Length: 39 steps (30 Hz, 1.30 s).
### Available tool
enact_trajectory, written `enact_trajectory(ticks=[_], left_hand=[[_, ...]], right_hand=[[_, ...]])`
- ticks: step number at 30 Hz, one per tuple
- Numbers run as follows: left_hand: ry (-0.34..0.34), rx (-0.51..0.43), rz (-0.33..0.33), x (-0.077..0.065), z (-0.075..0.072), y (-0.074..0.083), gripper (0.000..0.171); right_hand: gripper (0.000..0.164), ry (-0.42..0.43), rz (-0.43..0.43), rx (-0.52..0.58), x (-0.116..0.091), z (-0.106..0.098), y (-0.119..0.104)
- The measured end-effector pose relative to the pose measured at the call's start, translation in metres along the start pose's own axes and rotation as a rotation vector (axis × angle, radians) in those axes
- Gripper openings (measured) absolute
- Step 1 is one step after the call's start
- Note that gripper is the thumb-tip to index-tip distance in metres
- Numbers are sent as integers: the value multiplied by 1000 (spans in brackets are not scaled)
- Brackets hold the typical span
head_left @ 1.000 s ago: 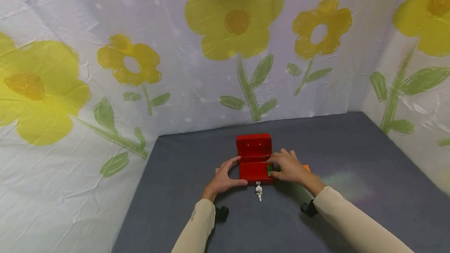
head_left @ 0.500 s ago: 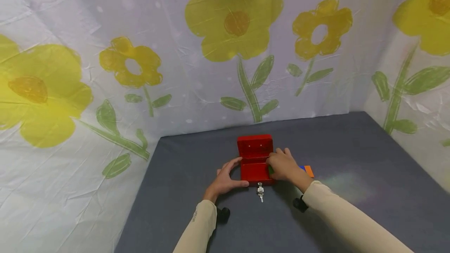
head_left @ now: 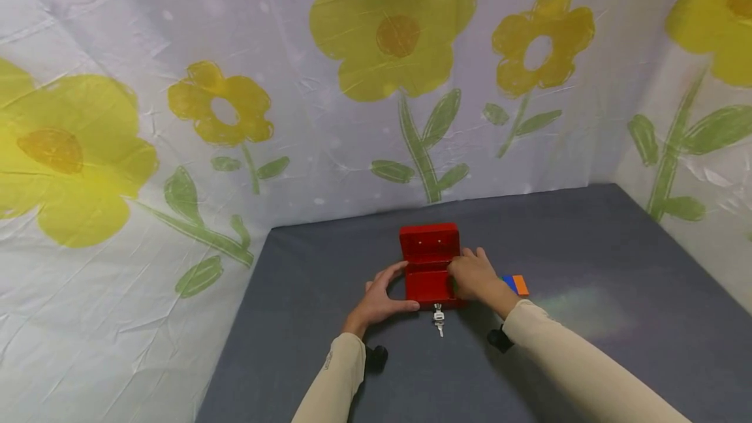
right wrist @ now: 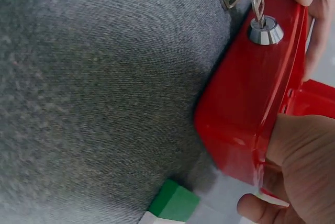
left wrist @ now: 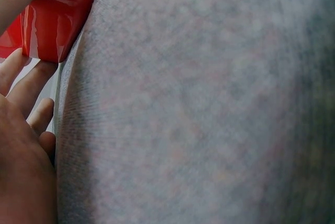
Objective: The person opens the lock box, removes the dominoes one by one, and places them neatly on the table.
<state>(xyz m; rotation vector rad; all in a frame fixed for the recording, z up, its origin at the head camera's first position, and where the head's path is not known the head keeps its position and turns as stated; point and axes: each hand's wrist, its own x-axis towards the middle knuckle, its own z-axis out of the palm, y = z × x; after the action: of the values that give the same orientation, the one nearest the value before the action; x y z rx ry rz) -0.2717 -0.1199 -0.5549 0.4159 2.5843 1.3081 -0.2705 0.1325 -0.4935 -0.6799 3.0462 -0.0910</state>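
Observation:
A small red cash box (head_left: 427, 287) stands on the table with its lid (head_left: 431, 240) raised at the back. My left hand (head_left: 378, 302) holds its left side, thumb at the front corner and fingers toward the back. Over the right side of the box, my right hand (head_left: 477, 279) has its thumb inside. A green piece (head_left: 455, 286) shows as a sliver by these fingers, which appear to pinch it; most of it is hidden. Keys (head_left: 438, 318) hang from the front lock (right wrist: 266, 31), one of them inserted.
Right of the box lie a blue piece (head_left: 508, 284) and an orange piece (head_left: 520, 284), side by side. In the right wrist view, a green block face (right wrist: 174, 201) meets a white one on the table. A flowered cloth wall (head_left: 329, 149) rises behind the grey tabletop (head_left: 317, 247).
My right hand has turned and moved slightly left over the box, covering most of the green piece and uncovering the blue and orange pieces. My left hand keeps its hold on the box.

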Motion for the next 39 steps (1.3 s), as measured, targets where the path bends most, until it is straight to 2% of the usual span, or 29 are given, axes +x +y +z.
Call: enact_trajectory(ticks=[8,15,29,39], left_hand=[[0,2,-21,0,0,1,93],[-2,5,-12,1,1,1,93],[-2,-3,-5,2,1,-3,91],[-4,-9,5,2,0,-2,93]], right_hand=[[22,32,-21,95,-2,3,5],[28,35,-34,145,-2,6,10],[41,98,-63,295,-7,11,18],[44,103,-50,321,-8,12,21]])
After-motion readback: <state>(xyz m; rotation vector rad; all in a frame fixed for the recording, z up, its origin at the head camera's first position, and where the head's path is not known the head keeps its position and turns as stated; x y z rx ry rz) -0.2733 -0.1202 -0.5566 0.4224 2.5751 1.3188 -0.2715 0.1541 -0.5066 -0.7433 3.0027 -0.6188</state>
